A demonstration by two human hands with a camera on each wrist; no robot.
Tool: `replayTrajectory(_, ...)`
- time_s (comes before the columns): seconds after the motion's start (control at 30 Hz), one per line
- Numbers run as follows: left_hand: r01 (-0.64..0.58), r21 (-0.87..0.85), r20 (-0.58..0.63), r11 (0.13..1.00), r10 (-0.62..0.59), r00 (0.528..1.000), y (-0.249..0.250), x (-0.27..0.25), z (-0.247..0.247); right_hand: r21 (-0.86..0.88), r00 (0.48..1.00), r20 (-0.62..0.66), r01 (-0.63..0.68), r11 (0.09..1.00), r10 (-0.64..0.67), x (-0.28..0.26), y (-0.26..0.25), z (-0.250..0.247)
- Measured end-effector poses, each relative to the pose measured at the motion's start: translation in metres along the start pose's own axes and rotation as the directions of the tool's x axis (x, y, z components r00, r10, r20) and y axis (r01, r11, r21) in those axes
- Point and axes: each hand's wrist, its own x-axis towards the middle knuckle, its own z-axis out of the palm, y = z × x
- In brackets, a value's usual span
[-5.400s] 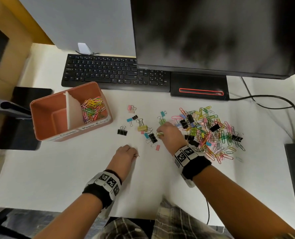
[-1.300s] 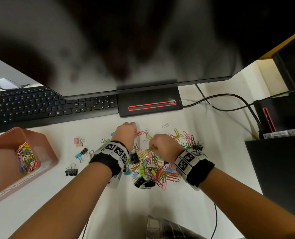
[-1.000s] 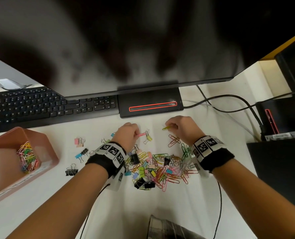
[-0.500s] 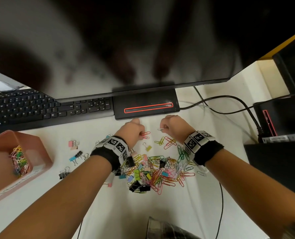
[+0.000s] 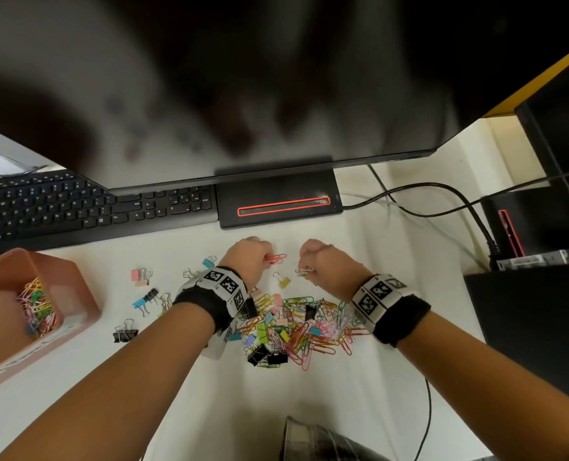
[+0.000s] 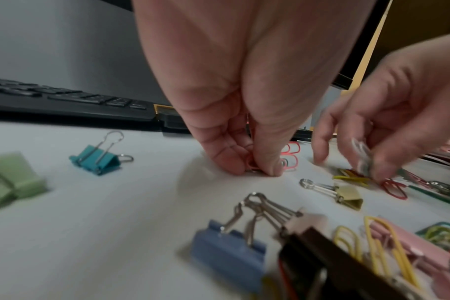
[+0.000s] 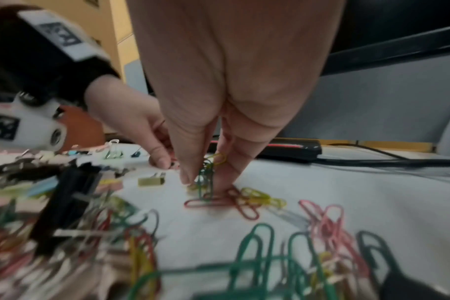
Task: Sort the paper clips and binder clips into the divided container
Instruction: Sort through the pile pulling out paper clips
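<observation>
My left hand (image 5: 265, 257) pinches red paper clips (image 5: 276, 258) against the white desk, just in front of the monitor base; the left wrist view shows its fingertips (image 6: 270, 170) closed on them. Beside it, my right hand (image 5: 304, 269) grips a small bunch of green and yellow paper clips (image 7: 207, 174) upright on the desk. The mixed pile of paper clips and binder clips (image 5: 293, 327) lies between my wrists. At the left stands the pink divided container (image 5: 83, 294), with coloured paper clips (image 5: 36, 307) in its visible compartment.
Loose binder clips lie left of the pile: teal (image 6: 98, 160), pink (image 5: 140, 276), black (image 5: 125, 334), and a yellow one (image 5: 284, 281) between my hands. A black keyboard (image 5: 76, 207), the monitor base (image 5: 276, 201) and cables (image 5: 442, 194) border the far side. A black box (image 5: 526, 321) sits right.
Over the last second, my right hand moved left from the far right of the pile to sit beside the left hand. Both hands left the pile's middle for its far edge.
</observation>
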Motion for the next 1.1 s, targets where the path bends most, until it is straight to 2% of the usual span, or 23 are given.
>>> replayTrajectory(0.13, 0.025, -0.101, -0.083, 0.995, -0.034, 0.996, -0.005, -0.01, 0.0, 0.002, 0.995, -0.02, -0.101, 0.995, 0.101, 0.01, -0.001, 0.008)
replayTrajectory(0.27, 0.024, -0.225, -0.201, 0.974, -0.07, 0.977, -0.012, -0.035, -0.009, -0.024, 0.994, -0.012, -0.105, 0.994, 0.105, 0.014, -0.006, 0.008)
replayTrajectory(0.4, 0.006, -0.321, -0.368, 0.947, -0.131, 0.921, -0.035, -0.08, -0.032, -0.087, 0.992, 0.062, -0.108, 0.99, 0.114, 0.019, -0.022, 0.006)
replayTrajectory(0.53, 0.076, -0.372, -0.446, 0.925, -0.25, 0.86, -0.076, -0.141, -0.058, -0.078, 0.988, 0.1, -0.113, 0.991, 0.121, 0.019, -0.047, 0.002)
replayTrajectory(0.6, 0.157, -0.388, -0.472, 0.908, -0.342, 0.812, -0.104, -0.172, -0.072, -0.056, 0.996, 0.066, -0.057, 0.997, 0.06, 0.021, -0.076, -0.009)
replayTrajectory(0.67, 0.219, -0.428, -0.483, 0.877, -0.427, 0.764, -0.135, -0.202, -0.083, -0.059, 0.998, 0.004, 0.059, 0.997, -0.059, 0.029, -0.122, -0.02)
replayTrajectory(0.8, 0.391, -0.428, -0.46, 0.815, -0.568, 0.682, -0.183, -0.24, -0.097, 0.007, 0.955, -0.139, 0.267, 0.964, -0.263, 0.059, -0.243, -0.028)
replayTrajectory(0.87, 0.407, -0.493, -0.4, 0.769, -0.616, 0.679, -0.199, -0.245, -0.097, 0.035, 0.937, -0.177, 0.31, 0.95, -0.3, 0.08, -0.299, -0.021)
replayTrajectory(0.93, 0.383, -0.536, -0.362, 0.753, -0.614, 0.701, -0.212, -0.244, -0.094, 0.117, 0.946, -0.192, 0.287, 0.951, -0.262, 0.099, -0.339, -0.009)
replayTrajectory(1.03, 0.415, -0.446, -0.386, 0.793, -0.589, 0.71, -0.217, -0.247, -0.094, 0.294, 0.965, -0.199, 0.223, 0.929, -0.169, 0.111, -0.358, 0.006)
replayTrajectory(1.1, 0.362, -0.466, -0.429, 0.807, -0.564, 0.706, -0.208, -0.252, -0.098, 0.357, 0.954, -0.248, 0.252, 0.899, -0.168, 0.103, -0.349, 0.008)
